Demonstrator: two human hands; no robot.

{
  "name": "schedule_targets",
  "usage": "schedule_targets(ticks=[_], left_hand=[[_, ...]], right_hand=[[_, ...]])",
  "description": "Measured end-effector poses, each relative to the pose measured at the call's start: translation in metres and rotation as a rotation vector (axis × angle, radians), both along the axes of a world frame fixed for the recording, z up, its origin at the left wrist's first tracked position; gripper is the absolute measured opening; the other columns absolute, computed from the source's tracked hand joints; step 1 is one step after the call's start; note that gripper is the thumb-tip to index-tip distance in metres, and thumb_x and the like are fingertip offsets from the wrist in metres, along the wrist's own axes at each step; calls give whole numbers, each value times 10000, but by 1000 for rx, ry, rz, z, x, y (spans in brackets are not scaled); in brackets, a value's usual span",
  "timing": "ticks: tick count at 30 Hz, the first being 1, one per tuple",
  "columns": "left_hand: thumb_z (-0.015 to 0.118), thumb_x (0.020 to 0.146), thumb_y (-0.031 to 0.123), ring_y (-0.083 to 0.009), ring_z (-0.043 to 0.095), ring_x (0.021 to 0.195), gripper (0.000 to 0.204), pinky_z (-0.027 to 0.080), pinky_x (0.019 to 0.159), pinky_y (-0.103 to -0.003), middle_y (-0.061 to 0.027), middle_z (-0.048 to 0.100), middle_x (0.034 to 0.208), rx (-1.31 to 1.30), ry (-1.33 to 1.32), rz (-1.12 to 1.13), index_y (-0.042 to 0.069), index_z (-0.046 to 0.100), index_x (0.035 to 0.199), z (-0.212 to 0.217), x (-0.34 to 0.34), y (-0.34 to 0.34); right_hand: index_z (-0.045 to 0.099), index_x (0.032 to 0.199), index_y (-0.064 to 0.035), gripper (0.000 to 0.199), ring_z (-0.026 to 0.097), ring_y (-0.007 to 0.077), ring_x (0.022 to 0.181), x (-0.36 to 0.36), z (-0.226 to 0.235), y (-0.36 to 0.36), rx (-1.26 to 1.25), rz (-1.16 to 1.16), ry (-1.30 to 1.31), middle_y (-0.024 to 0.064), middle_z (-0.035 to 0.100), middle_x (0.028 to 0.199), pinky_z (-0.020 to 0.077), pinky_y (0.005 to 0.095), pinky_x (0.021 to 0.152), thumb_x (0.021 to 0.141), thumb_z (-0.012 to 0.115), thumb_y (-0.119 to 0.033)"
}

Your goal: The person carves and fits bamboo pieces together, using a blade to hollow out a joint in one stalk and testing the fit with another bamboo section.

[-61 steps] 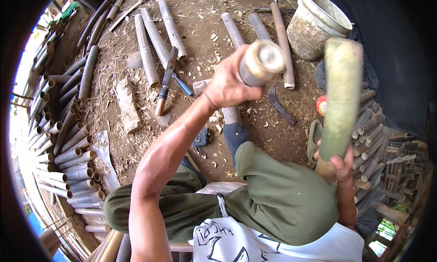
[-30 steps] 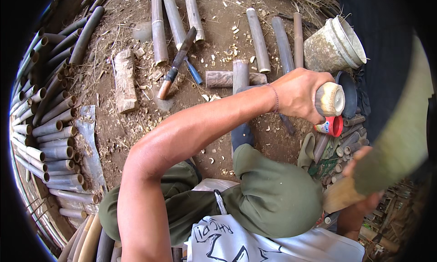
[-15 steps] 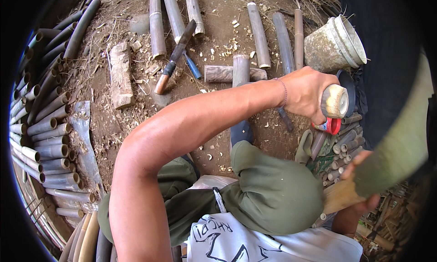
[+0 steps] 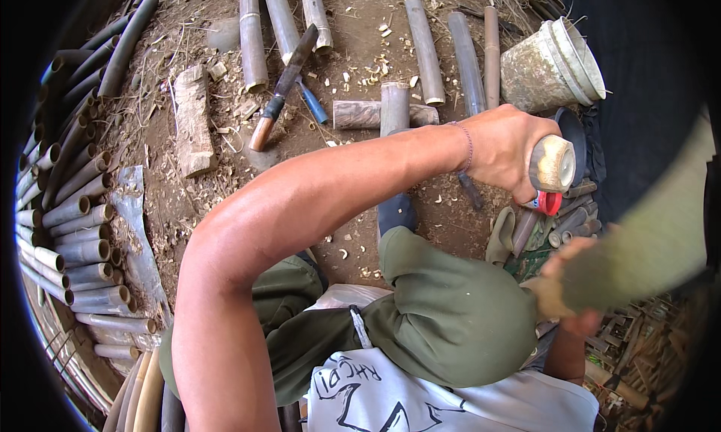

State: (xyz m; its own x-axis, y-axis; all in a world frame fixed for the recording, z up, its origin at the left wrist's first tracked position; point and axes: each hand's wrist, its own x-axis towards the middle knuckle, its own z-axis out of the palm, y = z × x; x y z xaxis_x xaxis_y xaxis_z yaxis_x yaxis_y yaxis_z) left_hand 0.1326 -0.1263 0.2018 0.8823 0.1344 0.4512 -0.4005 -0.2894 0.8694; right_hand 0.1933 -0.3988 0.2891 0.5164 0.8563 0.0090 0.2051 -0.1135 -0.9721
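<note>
We see, far right, the large, pale-green club-shaped piece (image 4: pixel 650 240) shifted slightly forward, the fingers of the right hand (image 4: pixel 563 259) around its tan end; the left hand (image 4: pixel 513 152) clasps the smaller grey, pale-ended cylinder (image 4: pixel 556 165). Both remain held, apart.

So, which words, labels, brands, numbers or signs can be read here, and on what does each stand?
White shirt: dark lettering on the front, not copied out here.
Red container, partly hidden by the left hand: print too small to read.
Bamboo piece in that hand: no lettering seen.
</note>
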Motion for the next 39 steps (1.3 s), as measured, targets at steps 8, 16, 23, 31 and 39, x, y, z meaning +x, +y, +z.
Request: schedule_targets(ticks=[8, 16, 23, 31, 39], left_hand=[[826, 619, 216, -273, 701, 958, 585, 562, 850, -359, -124, 711, 1015, 25, 4, 32, 75, 627, 1151, -10, -5, 2], [828, 608, 255, -284, 703, 927, 556, 558, 836, -374, -133, 715, 984, -29, -30, 58, 71, 635, 1095, -24, -8, 5], [829, 617, 223, -275, 698, 956, 566, 551, 872, -380, -123, 712, 1003, -23, 4, 76, 72, 624, 1122, -21, -18, -2], [839, 612, 240, -240, 704, 947, 565, 555, 849, -366, -128, 717, 996, 36, 27, 152, 55, 619, 1098, -26, -8, -2], [862, 524, 382, -283, 683, 987, 689, 536, 893, -383, -129, 715, 1052, 59, 179, 269, 144, 672, 1141, -20, -14, -11]], right_hand=[[501, 1210, 88, 864, 671, 212, 775, 4, 3, 11, -83, 74, 111, 156, 654, 985, 564, 327, 661, 698, 778, -551], [417, 1311, 85, 943, 669, 243, 770, -6, 1, 25, -188, 47, 103, 181, 645, 1023, 558, 330, 669, 685, 787, -516], [380, 1347, 72, 947, 632, 248, 897, 35, -19, -12, -277, 176, -46, 188, 546, 1207, 529, 358, 762, 710, 765, -512], [498, 1242, 89, 857, 666, 234, 827, 24, -6, 19, -200, 171, 91, 180, 651, 1000, 564, 356, 707, 687, 750, -514], [446, 1375, 35, 636, 567, 293, 1180, 102, -53, -43, -90, 208, 8, 172, 556, 1314, 455, 427, 1019, 889, 548, -362]])
